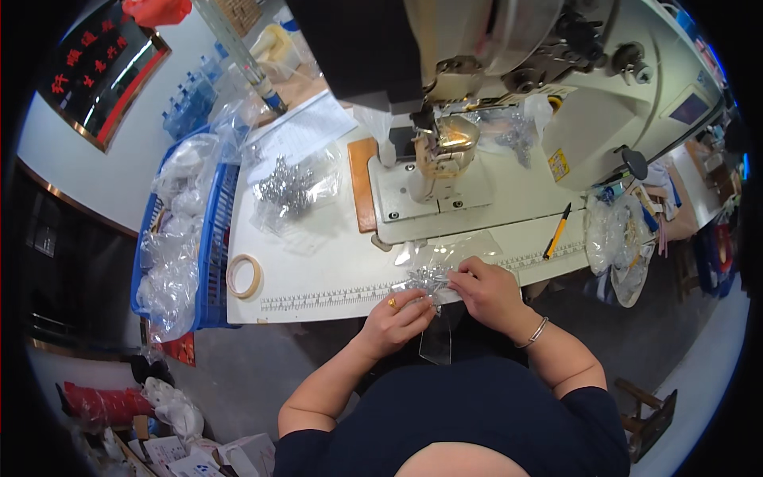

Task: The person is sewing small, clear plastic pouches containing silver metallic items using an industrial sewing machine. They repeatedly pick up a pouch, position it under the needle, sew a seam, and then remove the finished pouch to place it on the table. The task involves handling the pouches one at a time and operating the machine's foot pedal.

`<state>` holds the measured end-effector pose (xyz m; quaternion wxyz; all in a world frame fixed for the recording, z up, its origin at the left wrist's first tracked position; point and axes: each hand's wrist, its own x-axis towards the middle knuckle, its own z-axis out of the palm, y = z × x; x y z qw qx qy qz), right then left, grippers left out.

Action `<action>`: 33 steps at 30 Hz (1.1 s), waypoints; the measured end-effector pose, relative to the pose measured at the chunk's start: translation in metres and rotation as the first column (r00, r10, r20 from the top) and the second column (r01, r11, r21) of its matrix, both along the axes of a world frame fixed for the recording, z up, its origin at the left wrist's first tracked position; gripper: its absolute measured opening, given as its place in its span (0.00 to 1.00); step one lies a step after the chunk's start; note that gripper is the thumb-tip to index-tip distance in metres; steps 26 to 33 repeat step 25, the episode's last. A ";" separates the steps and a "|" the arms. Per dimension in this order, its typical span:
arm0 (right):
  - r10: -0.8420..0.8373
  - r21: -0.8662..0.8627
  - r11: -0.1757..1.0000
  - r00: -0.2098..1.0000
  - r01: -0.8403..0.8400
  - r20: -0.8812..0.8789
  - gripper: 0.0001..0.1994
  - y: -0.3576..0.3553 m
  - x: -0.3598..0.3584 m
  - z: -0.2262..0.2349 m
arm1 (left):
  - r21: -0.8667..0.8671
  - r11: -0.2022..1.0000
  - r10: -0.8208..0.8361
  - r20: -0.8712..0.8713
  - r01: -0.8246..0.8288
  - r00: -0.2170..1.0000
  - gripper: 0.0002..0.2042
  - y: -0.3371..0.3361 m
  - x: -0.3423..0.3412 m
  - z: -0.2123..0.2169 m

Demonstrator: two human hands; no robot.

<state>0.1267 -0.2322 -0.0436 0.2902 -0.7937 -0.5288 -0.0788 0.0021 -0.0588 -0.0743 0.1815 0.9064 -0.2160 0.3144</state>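
At the front edge of a white sewing machine table, both my hands work close together on a clear plastic piece point(465, 248) with a cluster of shiny silvery bits point(427, 278). My left hand point(397, 320), a ring on one finger, has its fingers closed at the near side of the cluster. My right hand point(489, 296) pinches at the cluster's right side; what lies between its fingertips is too small to make out. A clear strip point(435, 342) hangs below the fingers, over the table edge. The sewing machine's needle area point(445, 151) stands just beyond.
A tape roll point(243, 276) lies at the table's left, near a bag of silvery pieces point(290, 191). A printed ruler strip point(334, 297) runs along the front edge. Further right are a yellow-black pen point(558, 230) and plastic bags point(616, 230). A blue basket point(211, 246) stands left.
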 end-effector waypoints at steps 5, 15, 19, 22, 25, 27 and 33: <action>0.016 -0.054 0.998 0.998 -0.013 0.055 0.07 0.004 -0.004 -0.003 | -0.051 0.999 0.008 0.027 -0.006 1.000 0.07 0.000 0.000 -0.007; -0.001 -0.066 0.998 0.997 0.007 0.081 0.07 0.014 -0.010 -0.007 | -0.070 0.998 0.009 0.031 -0.007 0.999 0.08 0.003 -0.001 -0.007; -0.043 -0.032 0.999 0.999 0.044 0.033 0.07 0.008 -0.013 -0.001 | -0.057 0.998 0.006 0.030 -0.005 1.000 0.08 0.004 -0.002 -0.009; -0.052 -0.086 0.995 0.998 0.054 0.032 0.07 0.007 -0.014 0.001 | -0.077 0.997 0.003 0.035 0.000 0.999 0.08 0.004 -0.001 -0.009; -0.049 -0.122 0.991 0.998 0.052 0.028 0.07 0.010 -0.014 0.000 | -0.066 0.998 0.010 0.040 -0.007 0.999 0.09 0.003 -0.002 -0.009; -0.049 -0.122 0.991 0.998 0.052 0.028 0.07 0.010 -0.014 0.000 | -0.066 0.998 0.010 0.040 -0.007 0.999 0.09 0.003 -0.002 -0.009; -0.049 -0.122 0.991 0.998 0.052 0.028 0.07 0.010 -0.014 0.000 | -0.066 0.998 0.010 0.040 -0.007 0.999 0.09 0.003 -0.002 -0.009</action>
